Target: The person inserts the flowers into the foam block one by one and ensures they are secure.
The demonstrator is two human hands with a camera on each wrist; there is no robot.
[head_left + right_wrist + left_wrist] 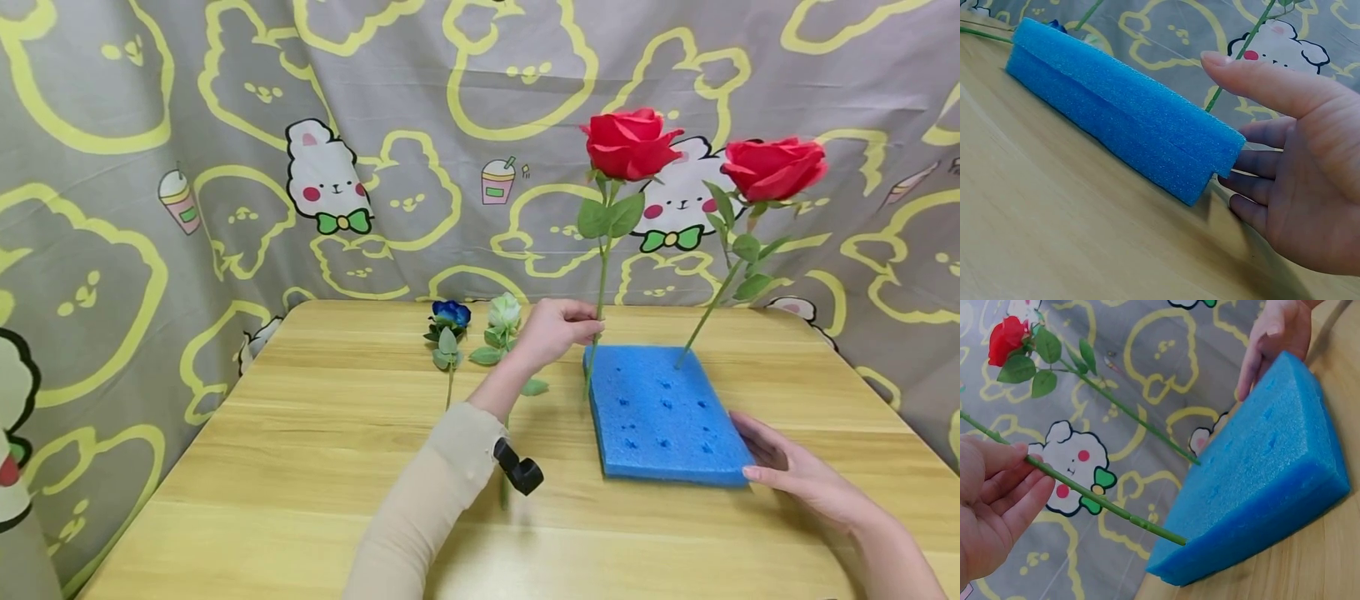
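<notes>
In the head view my left hand [558,331] pinches the green stem of an upright artificial red rose [630,144] between thumb and fingers. The bottom end of that stem [1160,532] shows at the side edge of a blue foam block [660,425] in the left wrist view. The block has several small star-shaped slits in its top. A second red rose [776,169] stands tilted in the block's far right part. My right hand [813,483] is at the block's right side, with fairly straight fingers [1254,162] by its end and the thumb raised apart from them.
A blue rose [451,315] and a pale white-green rose [504,312] lie on the wooden table [315,467], left of the block and partly behind my left arm. A black wrist mount [519,468] sits on that sleeve. A grey patterned curtain [420,100] hangs behind the table.
</notes>
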